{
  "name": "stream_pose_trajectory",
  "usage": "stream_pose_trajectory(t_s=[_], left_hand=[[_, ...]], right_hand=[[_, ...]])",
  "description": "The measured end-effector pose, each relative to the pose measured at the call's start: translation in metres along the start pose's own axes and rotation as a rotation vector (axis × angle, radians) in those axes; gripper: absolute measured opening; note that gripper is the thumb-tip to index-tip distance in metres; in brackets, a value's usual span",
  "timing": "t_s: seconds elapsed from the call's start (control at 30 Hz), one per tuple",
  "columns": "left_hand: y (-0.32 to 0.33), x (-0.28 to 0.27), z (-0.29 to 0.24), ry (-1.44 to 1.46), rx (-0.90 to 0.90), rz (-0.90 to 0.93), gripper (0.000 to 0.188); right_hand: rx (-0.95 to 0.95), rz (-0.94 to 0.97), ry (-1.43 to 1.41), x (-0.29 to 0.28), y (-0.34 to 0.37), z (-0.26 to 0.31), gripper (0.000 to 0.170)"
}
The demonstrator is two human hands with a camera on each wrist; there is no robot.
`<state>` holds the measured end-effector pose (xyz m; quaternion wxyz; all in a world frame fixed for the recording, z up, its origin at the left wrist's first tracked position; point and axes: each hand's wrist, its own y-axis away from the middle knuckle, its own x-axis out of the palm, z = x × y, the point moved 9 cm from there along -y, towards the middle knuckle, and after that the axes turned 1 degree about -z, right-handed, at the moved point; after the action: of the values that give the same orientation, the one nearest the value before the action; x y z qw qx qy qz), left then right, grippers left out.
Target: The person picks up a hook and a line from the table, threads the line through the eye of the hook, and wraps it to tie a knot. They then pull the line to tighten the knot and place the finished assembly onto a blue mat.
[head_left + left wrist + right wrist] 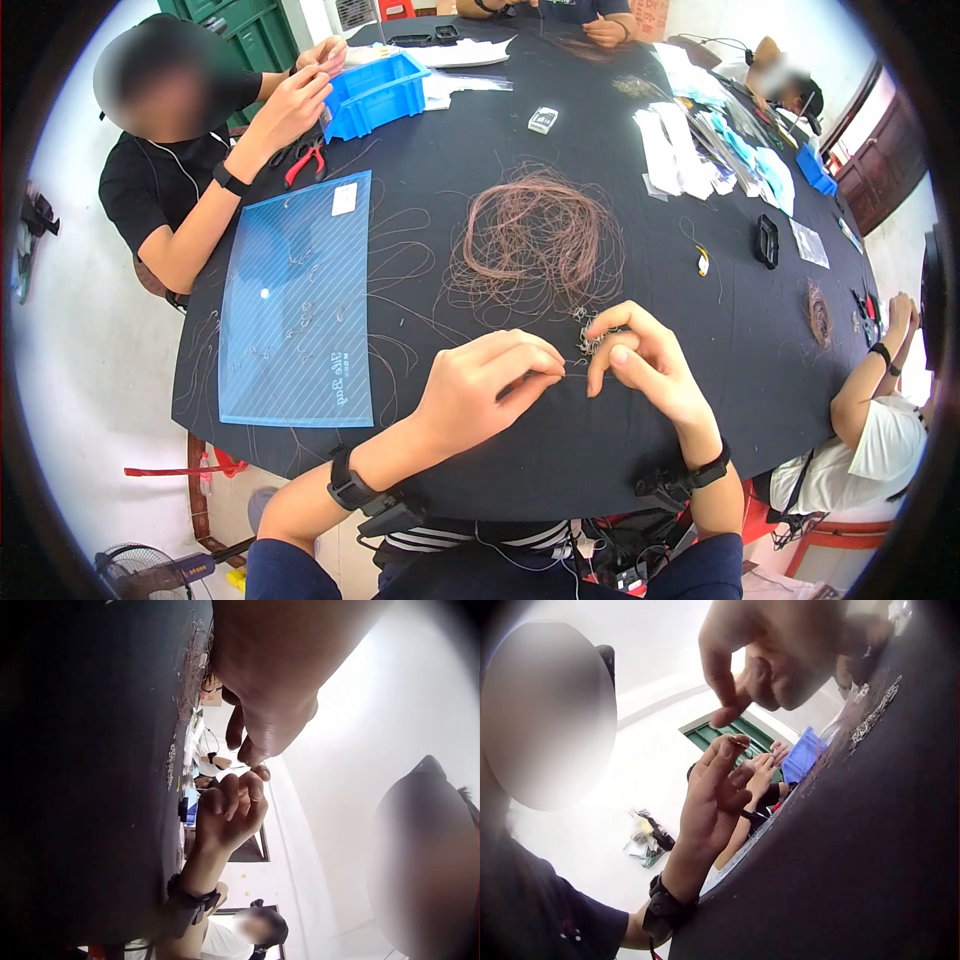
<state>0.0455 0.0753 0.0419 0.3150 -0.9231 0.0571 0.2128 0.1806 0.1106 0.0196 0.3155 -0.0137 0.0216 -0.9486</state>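
Over the near part of the black table, my left hand (490, 385) pinches a small fish hook (575, 363) between thumb and fingertips; the right wrist view shows this left hand (716, 795) raised with the tiny piece at its tips. A thin line runs from there toward my right hand (650, 365), whose fingers are bent, with thumb and index finger close together at the line. Just past the right fingers lies a small heap of hooks (585, 322). Behind it spreads a loose tangle of brown fishing line (540, 235).
To the left lies a blue file bag (295, 310) with small hooked pieces and line on it. Beyond are red-handled pliers (305, 165) and a blue bin (378, 95). A lure (703, 262) and a black tray (767, 242) lie right. Other people sit around the table.
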Motion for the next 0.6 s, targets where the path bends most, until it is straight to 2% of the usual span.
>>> stream_pose_trajectory(t_s=[0.07, 0.1, 0.17, 0.2, 0.3, 0.4, 0.5, 0.53, 0.6], left_hand=[[0.001, 0.002, -0.01, -0.165, 0.107, 0.007, 0.015], [0.002, 0.003, -0.014, -0.248, 0.161, 0.01, 0.015], [0.003, 0.005, -0.014, -0.298, 0.16, 0.016, 0.016], [0.003, 0.005, -0.014, -0.323, 0.159, 0.02, 0.017], [0.002, 0.005, -0.013, -0.309, 0.148, 0.025, 0.016], [0.001, -0.005, -0.011, -0.205, 0.113, -0.05, 0.014], [-0.001, -0.017, -0.007, -0.006, 0.027, -0.152, 0.013], [-0.001, -0.019, -0.005, 0.059, 0.047, -0.184, 0.012], [-0.001, -0.024, -0.005, 0.071, -0.011, -0.184, 0.012]], right_hand=[[-0.015, -0.078, 0.135, -0.003, 0.001, -0.006, 0.022], [-0.009, -0.054, 0.229, -0.001, 0.0, -0.006, 0.021], [0.005, -0.007, 0.416, 0.004, 0.0, -0.006, 0.019], [-0.026, -0.061, 0.436, 0.005, -0.001, -0.002, 0.014], [-0.113, -0.131, 0.418, 0.0, 0.001, -0.005, 0.008], [-0.111, -0.19, 0.276, -0.008, 0.004, -0.004, 0.004], [-0.089, -0.182, 0.202, -0.008, 0.004, -0.002, 0.003], [-0.093, -0.176, 0.189, -0.007, 0.004, -0.002, 0.003], [-0.103, -0.165, 0.161, -0.005, 0.005, -0.001, 0.003]])
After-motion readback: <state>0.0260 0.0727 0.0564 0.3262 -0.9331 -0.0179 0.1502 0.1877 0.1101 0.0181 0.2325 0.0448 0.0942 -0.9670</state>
